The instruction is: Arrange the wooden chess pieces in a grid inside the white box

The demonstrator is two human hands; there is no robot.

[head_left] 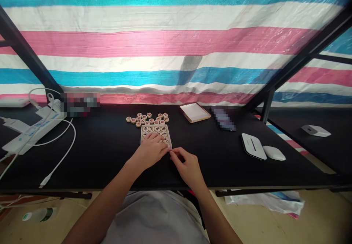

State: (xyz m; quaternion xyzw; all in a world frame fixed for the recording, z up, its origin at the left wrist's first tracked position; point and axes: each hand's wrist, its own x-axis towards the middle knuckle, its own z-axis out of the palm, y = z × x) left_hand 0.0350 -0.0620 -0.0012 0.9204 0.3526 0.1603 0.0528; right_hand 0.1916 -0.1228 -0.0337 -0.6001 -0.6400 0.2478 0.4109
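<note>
Black-marked Chinese chess pieces [151, 129] lie in rows in a shallow white box [169, 135]. Over the front of this box lies my left hand [153, 148], palm down, fingers stretched out across the pieces and hiding several of them. At the box's near right corner, the thumb and index finger of my right hand [188, 163] are pinched together on the edge. Behind the box, red-marked Chinese chess pieces [149, 115] are scattered loosely on the black table [110, 156].
An open box lid [195, 112] lies behind to the right, beside a blurred-out phone-like object [224, 119]. Farther right are a white flat device [253, 146] and a white mouse [274, 153]. A power strip [33, 131] with white cables [64, 157] occupies the left.
</note>
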